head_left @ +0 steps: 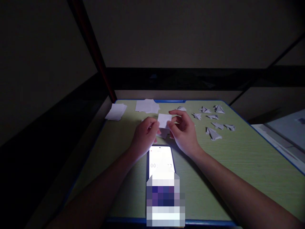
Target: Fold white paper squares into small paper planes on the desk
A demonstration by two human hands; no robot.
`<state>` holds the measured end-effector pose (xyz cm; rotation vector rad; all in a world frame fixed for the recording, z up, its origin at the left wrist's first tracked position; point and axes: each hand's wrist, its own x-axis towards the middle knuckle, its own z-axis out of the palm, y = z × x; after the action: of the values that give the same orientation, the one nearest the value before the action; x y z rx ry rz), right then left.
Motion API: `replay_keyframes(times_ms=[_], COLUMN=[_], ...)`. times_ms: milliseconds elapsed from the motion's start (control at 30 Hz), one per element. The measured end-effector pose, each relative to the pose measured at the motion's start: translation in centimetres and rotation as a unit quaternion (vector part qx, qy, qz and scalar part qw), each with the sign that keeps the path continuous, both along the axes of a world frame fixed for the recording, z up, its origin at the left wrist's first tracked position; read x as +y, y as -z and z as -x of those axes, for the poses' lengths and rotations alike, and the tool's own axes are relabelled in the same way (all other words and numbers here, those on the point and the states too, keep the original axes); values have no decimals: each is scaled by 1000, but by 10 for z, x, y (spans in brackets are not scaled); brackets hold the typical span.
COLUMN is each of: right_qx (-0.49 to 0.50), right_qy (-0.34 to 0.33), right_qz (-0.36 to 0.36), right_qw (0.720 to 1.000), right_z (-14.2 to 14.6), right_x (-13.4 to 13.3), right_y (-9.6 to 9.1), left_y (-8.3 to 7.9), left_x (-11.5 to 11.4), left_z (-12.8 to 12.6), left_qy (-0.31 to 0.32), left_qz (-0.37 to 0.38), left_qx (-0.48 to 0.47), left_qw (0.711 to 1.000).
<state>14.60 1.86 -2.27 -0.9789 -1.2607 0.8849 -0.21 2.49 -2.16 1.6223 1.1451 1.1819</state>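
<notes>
A small white piece of paper (164, 120) is held up between my two hands, over the middle of the table. My left hand (145, 133) pinches its left edge between thumb and fingers. On the right edge, the thumb and fingers of my right hand (184, 132) grip it, with the index finger raised and curved above. Another white sheet (163, 133) shows just below and behind the held paper, partly covered by my hands. Just in front of my hands lies a lit phone (160, 159) with timer digits on its screen; its lower part is blurred out.
Several folded paper pieces (213, 134) lie scattered at the right of the green table (250, 171). Flat white sheets sit in a left stack (116, 112) and a back stack (146, 106). A dark wall rises behind; a pale box-like object (283, 133) stands beyond the right edge.
</notes>
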Motion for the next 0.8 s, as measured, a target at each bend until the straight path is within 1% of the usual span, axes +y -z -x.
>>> replay_keyframes(times_ms=[167, 333, 533, 700, 800], right_qx=[-25, -93, -176, -189, -188], right_qy=[-3, -10, 22, 24, 25], right_qz=[-1, -12, -63, -68, -70], right_qw=[1000, 996, 982, 979, 979], right_z=[1, -2, -5, -8, -9], right_x=[-1, 0, 0, 1, 3], right_y=[1, 7, 5, 7, 11], left_y=[-3, -1, 4, 9, 9], left_x=[-1, 2, 2, 2, 2], left_z=[-2, -1, 2, 5, 7], left_qy=[18, 0, -18, -40, -43], left_qz=[10, 4, -59, -145, -171], left_qx=[2, 32, 87, 171, 206], left_qw=[1000, 999, 994, 974, 963])
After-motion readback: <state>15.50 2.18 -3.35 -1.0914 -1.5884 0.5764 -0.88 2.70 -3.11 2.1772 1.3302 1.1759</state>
